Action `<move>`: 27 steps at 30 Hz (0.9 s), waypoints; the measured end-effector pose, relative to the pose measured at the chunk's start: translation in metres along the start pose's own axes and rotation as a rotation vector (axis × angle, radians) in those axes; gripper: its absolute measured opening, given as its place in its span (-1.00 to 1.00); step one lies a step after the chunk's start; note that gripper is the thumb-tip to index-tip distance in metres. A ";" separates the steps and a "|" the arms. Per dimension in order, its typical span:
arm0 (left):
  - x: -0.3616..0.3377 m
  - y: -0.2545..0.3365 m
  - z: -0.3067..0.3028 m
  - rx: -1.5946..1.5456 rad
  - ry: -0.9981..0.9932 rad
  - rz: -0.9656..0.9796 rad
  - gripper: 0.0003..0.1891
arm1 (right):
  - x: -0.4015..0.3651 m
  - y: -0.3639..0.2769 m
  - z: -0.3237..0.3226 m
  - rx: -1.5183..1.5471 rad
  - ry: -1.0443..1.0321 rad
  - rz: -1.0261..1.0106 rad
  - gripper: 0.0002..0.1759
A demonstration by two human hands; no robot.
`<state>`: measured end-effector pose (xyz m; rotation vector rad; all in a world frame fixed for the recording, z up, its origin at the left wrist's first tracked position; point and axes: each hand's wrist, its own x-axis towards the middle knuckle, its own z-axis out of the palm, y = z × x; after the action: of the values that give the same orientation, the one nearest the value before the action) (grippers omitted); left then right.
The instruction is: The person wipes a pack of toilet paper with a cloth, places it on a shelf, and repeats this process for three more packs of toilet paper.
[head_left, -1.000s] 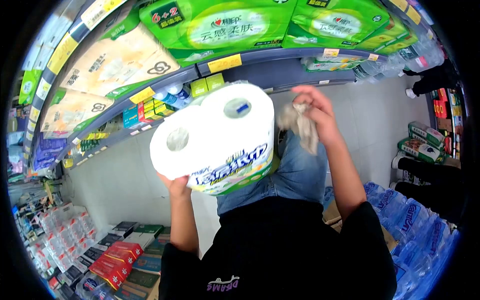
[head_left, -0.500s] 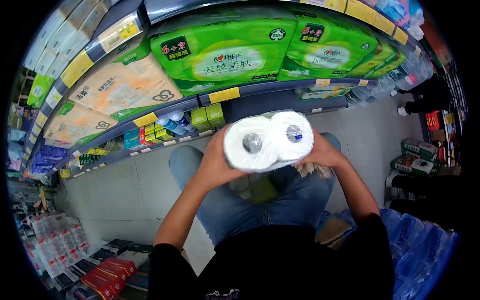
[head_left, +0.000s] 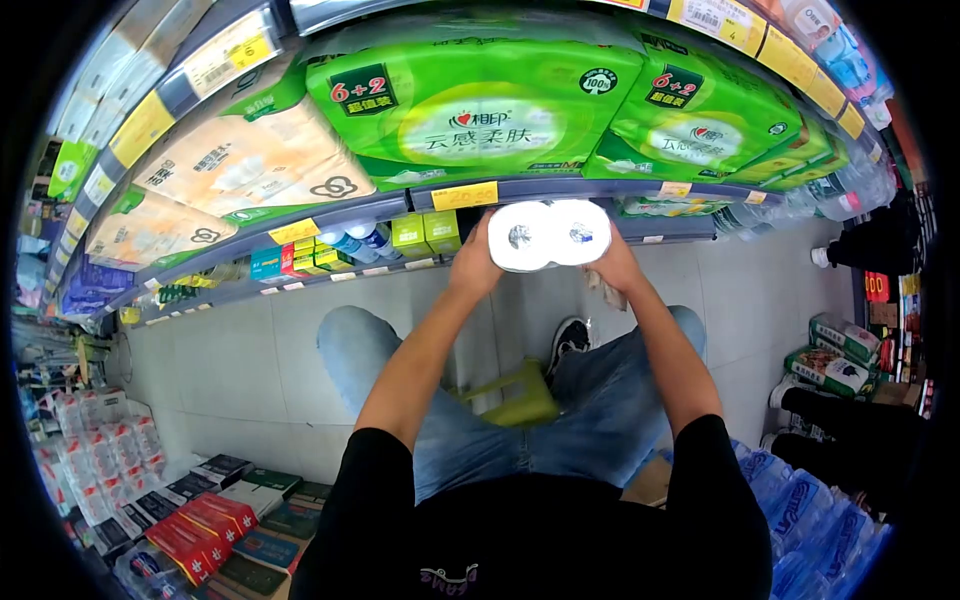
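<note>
A plastic-wrapped pack of white toilet paper rolls (head_left: pixel 549 238) is held out in front of me at the edge of the lower shelf (head_left: pixel 675 228), two roll ends facing up. My left hand (head_left: pixel 474 260) grips its left side. On the right side, my right hand (head_left: pixel 618 262) is closed around the pack, and a crumpled beige cloth (head_left: pixel 606 291) hangs beneath that hand. Small yellow-green boxes (head_left: pixel 425 233) stand on the lower shelf just left of my left hand. The undersides of the rolls are hidden.
Large green tissue packs (head_left: pixel 480 120) and peach tissue packs (head_left: pixel 250 160) fill the shelf above. A green plastic stool (head_left: pixel 515 396) is between my legs. Blue-wrapped bottles (head_left: pixel 800 500) lie behind me at right; red boxes (head_left: pixel 205 535) are at left. Another person's dark-clothed legs (head_left: pixel 850 430) show at right.
Both hands have moved the toilet paper pack forward, away from my body and to the lower shelf. My arms are stretched further out, and my knees are wider apart in view.
</note>
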<state>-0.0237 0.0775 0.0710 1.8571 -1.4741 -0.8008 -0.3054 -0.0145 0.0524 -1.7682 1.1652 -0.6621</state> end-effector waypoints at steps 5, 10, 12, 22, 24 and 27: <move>0.039 -0.042 0.008 0.012 0.090 0.026 -0.40 | 0.048 0.025 0.016 0.034 0.017 0.016 0.17; 0.067 -0.057 -0.020 0.238 0.068 0.224 -0.17 | 0.072 0.005 0.027 -0.044 -0.106 0.100 0.08; 0.070 -0.056 -0.026 0.269 -0.047 0.112 -0.09 | 0.083 0.026 0.036 -0.078 -0.146 0.133 0.00; 0.084 -0.058 -0.042 0.151 -0.322 -0.099 -0.14 | 0.094 0.028 0.036 -0.022 -0.209 0.173 0.02; 0.080 -0.052 -0.043 0.160 -0.262 -0.088 -0.14 | 0.088 0.031 0.047 -0.065 -0.159 0.129 0.09; 0.074 -0.055 -0.028 0.199 -0.089 0.043 -0.13 | 0.069 0.006 0.049 -0.189 -0.212 0.218 0.20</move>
<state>0.0455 0.0182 0.0398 1.9485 -1.6971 -0.7482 -0.2398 -0.0593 0.0217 -1.7838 1.2814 -0.2360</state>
